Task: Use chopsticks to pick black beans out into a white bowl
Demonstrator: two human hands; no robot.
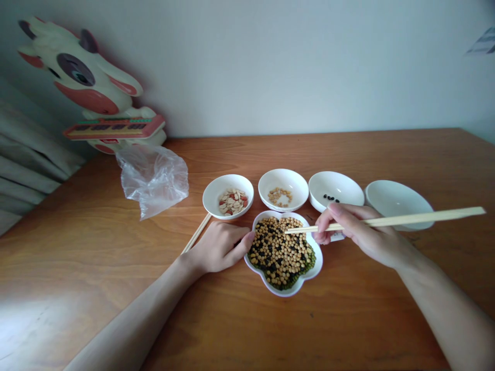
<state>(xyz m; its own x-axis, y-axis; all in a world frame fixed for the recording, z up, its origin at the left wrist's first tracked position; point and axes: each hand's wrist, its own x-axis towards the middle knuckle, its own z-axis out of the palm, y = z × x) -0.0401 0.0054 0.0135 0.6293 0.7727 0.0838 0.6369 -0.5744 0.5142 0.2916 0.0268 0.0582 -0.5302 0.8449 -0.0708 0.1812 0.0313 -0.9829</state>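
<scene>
Forearms [139,309] slant inward — left hand [218,247] with thumb at the left rim of the flower-shaped dish [317,260], grip unclear; right hand [367,239] pinching chopsticks [410,219], tips over the dish's beans [284,257] — then four white bowls [284,178] close behind, and open tabletop [270,150] to its far edge

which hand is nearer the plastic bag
Left. The left hand is in front and right of the plastic bag; the right hand is farther right, beside the flower-shaped bowl.
</scene>
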